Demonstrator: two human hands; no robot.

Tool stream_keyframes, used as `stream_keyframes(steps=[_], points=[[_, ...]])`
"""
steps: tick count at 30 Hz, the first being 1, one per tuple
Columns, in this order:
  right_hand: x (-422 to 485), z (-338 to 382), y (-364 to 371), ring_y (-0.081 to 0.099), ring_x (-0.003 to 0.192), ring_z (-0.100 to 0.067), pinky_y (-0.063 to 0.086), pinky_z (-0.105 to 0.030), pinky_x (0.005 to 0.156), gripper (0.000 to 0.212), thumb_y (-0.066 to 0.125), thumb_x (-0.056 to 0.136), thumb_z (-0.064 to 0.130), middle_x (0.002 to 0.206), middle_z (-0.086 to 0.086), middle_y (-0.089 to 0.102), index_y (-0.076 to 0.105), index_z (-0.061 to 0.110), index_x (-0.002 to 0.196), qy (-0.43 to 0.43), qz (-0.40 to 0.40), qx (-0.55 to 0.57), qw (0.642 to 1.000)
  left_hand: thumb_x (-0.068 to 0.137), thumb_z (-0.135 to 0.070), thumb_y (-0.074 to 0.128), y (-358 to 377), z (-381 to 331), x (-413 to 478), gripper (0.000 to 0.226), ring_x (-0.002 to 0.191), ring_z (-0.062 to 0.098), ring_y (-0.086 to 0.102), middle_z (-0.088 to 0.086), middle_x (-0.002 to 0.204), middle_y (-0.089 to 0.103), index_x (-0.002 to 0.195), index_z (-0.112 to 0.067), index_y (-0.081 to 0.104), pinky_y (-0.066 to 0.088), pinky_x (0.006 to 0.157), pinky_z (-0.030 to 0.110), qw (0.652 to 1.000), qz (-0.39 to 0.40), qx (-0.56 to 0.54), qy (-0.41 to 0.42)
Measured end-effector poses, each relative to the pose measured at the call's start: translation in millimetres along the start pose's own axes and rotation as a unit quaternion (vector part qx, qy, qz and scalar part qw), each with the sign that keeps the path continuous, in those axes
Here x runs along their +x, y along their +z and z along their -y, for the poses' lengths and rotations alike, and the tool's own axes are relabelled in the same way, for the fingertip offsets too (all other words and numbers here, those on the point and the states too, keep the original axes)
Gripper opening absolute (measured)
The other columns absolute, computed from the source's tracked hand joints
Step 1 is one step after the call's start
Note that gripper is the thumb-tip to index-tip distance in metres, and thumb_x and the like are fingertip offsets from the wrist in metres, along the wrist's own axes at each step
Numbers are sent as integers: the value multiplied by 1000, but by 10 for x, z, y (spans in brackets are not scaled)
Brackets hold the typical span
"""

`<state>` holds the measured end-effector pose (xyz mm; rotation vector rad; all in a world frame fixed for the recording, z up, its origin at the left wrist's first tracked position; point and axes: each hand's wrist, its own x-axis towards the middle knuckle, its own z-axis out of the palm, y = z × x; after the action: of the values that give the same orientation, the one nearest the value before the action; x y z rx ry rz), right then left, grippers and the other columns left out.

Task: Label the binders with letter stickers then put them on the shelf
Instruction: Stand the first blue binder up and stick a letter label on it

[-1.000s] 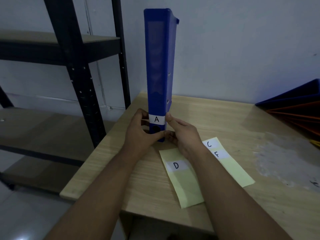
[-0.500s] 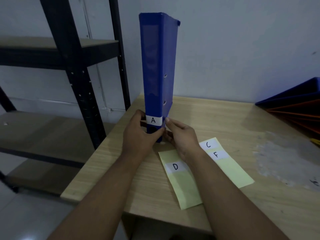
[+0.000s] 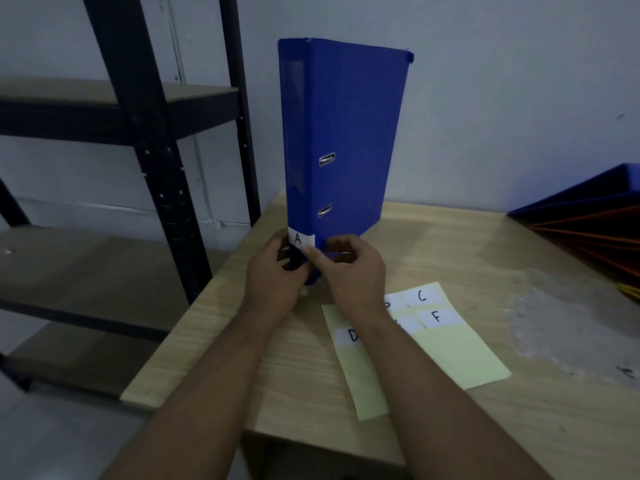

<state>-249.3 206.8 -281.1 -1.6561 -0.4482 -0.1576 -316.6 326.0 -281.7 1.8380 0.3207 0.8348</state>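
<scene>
I stand the blue lever-arch binder (image 3: 346, 133) upright at the counter's (image 3: 450, 244) far left corner, spine toward me. My left hand (image 3: 277, 282) curls its fingers (image 3: 281, 245) round the spine's foot to steady it. My right hand (image 3: 349, 271) grips the cover's lower edge, its thumb pressing the A sticker (image 3: 300, 239) flat

Wooden table (image 3: 450, 244) carries two yellow sticker sheets (image 3: 460, 355) and stacked binders (image 3: 588, 209).

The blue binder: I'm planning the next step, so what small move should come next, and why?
Probably lift the blue binder left toward the shelf: the A sticker is on its spine, the left hand and the right hand both grip its lower end, and it is upright.
</scene>
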Motion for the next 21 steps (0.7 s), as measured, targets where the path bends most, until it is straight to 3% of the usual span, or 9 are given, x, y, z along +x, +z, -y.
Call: stream_keyframes(steps=[5, 13, 17, 21], points=[[-38, 7, 100, 68, 84, -8, 55, -19, 68, 45, 94, 75, 52, 95, 10, 71, 66, 25, 97, -52, -40, -41, 997, 91, -7, 78, 7, 9, -11, 49, 98, -13, 67, -18, 116, 72, 135, -25, 67, 53, 70, 6, 1000, 22, -12, -5], [-23, -32, 95, 61, 80, -9, 45, -15, 65, 32, 82, 92, 42, 85, 8, 65, 59, 20, 91, -108, -5, -102, 989, 91, -19, 80, 17, -31, -36, 43, 105, -9, 65, -25, 113, 73, 131, -33, 69, 52, 78, 6, 999, 17, 12, 26], [-9, -20, 18, 63, 83, -6, 47, -12, 68, 28, 82, 94, 36, 87, 9, 67, 61, 18, 95, -96, 29, -71, 992, 90, -18, 81, 16, -56, -40, 44, 107, -7, 67, -22, 115, 74, 129, -32, 69, 54, 80, 8, 999, 25, 12, 30], [30, -46, -15, 68, 87, -7, 56, -21, 72, 22, 80, 96, 34, 91, 9, 71, 62, 22, 94, -83, 62, -63, 993, 91, -23, 81, 6, -44, -37, 45, 106, -14, 63, -27, 112, 71, 130, -38, 65, 51, 79, 4, 998, 29, 33, 35]])
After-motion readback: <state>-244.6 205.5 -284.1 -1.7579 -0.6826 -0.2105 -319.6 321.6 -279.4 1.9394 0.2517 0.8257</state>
